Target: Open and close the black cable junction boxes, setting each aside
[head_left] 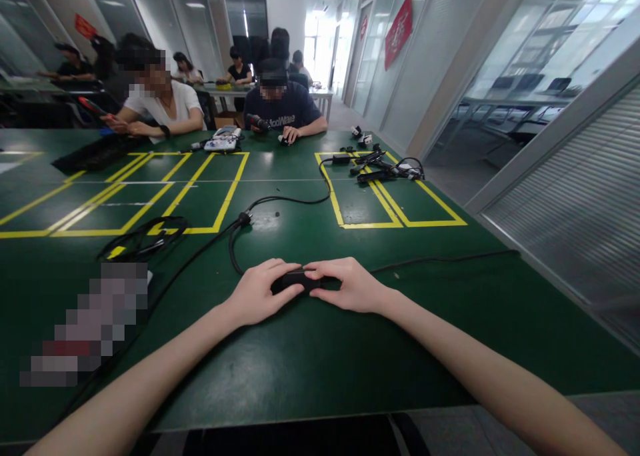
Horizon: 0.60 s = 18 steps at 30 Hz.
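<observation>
A black power adapter (301, 280) lies low over the green table (280, 376), with a cord leaving each of its ends. My left hand (263, 291) grips its left end between thumb and fingers. On the other end, my right hand (350, 285) closes round it in the same way. One black cord (440, 261) runs off to the right across the table. Another cord curves up on the left toward a black plug (245, 219), whose prongs show. My fingers cover part of the adapter.
Coiled black cable (150, 239) lies to the left, above a blurred-out object (95, 329). Yellow tape (217, 226) marks rectangles on the table. A tangle of cables (380, 166) sits at the far right. Two people (280, 113) (165, 103) sit across the table, hands on small items.
</observation>
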Motion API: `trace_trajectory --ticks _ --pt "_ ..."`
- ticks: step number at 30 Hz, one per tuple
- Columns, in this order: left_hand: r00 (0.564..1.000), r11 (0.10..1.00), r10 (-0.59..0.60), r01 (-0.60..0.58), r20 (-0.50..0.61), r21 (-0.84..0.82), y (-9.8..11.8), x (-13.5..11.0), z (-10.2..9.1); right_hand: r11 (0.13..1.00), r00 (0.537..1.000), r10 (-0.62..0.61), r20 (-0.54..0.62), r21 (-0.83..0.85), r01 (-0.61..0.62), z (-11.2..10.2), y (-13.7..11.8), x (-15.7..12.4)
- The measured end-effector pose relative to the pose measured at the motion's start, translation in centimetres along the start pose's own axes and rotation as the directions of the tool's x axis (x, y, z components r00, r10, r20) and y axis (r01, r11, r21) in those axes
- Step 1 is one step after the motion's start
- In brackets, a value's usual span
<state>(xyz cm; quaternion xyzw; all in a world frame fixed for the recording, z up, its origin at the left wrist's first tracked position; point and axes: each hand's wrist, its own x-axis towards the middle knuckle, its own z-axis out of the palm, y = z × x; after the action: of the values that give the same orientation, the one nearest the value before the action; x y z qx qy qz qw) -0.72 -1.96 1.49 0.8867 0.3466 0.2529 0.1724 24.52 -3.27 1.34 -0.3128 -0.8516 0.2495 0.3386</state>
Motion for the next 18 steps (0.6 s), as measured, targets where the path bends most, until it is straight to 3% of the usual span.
trace_trajectory --ticks 3,6,11,18 --pt "0.997 0.992 -0.075 0.077 0.016 -0.104 0.33 0.17 -0.14 0.997 0.998 -0.063 0.018 -0.038 0.064 -0.02 0.27 0.04" --pt "0.998 0.988 -0.048 0.044 -0.027 -0.146 0.51 0.13 -0.15 1.0 0.999 -0.007 0.034 -0.014 0.007 -0.13 0.04 0.25" --pt "0.996 0.995 0.022 -0.03 -0.081 -0.095 0.49 -0.14 0.01 0.988 0.988 0.153 0.021 0.006 -0.153 0.16 -0.66 0.6" --pt "0.996 0.996 0.076 -0.079 -0.056 -0.049 0.65 -0.25 0.27 0.992 0.994 0.109 -0.009 0.06 -0.109 0.35 -0.31 0.62"
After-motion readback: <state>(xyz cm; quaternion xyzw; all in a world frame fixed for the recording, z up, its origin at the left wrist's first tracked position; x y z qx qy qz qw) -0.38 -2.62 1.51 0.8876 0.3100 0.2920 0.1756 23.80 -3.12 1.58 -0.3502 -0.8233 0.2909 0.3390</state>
